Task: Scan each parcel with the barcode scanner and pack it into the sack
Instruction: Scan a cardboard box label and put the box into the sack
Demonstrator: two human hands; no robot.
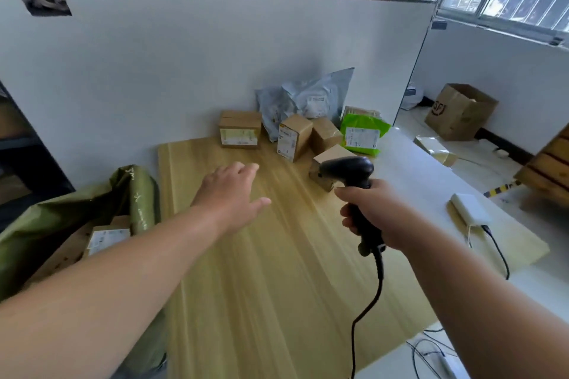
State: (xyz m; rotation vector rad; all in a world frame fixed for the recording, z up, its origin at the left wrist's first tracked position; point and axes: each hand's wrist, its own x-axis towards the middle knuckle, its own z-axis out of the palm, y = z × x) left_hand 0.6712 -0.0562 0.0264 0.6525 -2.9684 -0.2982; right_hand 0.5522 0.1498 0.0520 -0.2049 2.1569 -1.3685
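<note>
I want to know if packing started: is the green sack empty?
Not empty. The green sack is open, and a labelled cardboard parcel shows inside its mouth.

You can read only one mark: the letters "SF", dark on the side of the open cardboard box [458, 114] on the floor, off to the right of your right hand [378, 215] where it grips the scanner [348, 169]. The white labels on the brown parcel [240, 129] and green mailer [363, 132] beyond that grip, and on the packed parcel [107, 237] in the sack [46, 218] to its left, are too small to read.
</note>
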